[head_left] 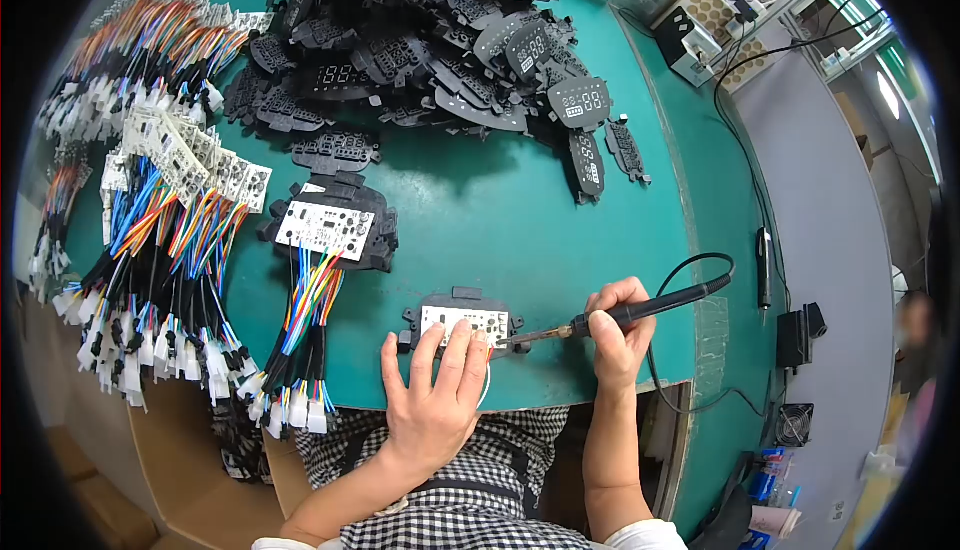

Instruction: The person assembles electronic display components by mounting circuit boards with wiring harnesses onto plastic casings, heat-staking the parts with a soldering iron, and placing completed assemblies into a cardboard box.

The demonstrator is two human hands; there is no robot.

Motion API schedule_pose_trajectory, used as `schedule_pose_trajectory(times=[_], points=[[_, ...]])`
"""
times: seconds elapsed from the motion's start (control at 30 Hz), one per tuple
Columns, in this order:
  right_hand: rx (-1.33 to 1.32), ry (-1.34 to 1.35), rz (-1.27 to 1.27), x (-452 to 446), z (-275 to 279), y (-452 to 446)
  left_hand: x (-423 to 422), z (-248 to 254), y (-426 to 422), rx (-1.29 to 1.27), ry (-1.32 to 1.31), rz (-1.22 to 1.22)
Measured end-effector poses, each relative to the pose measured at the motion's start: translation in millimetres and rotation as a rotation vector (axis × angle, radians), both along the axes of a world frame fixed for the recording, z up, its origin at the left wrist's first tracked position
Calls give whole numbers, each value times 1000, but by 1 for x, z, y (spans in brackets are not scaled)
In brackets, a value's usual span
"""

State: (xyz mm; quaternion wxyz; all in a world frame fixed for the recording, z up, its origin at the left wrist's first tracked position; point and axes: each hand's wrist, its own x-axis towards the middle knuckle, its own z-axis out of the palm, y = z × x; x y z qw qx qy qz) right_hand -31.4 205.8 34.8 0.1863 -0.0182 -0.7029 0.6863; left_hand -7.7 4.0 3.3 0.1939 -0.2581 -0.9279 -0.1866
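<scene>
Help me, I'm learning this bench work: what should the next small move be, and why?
Probably settle the soldering iron lightly on the right end of the white board. The left hand rests on the board, and the right hand holds the iron with its tip by that end; I cannot tell whether they touch.

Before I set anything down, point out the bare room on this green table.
Free: the middle of the table, between the black panels beyond and the left hand and soldering iron nearer. Crowded: the left side, under wired boards, and the far end, under those panels.
</scene>
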Motion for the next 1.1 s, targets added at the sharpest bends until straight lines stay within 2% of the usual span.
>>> schedule_pose_trajectory(times=[1.1], points=[[-19,12,45,0,-2,1,-1,3,-1,3,-2,-9]])
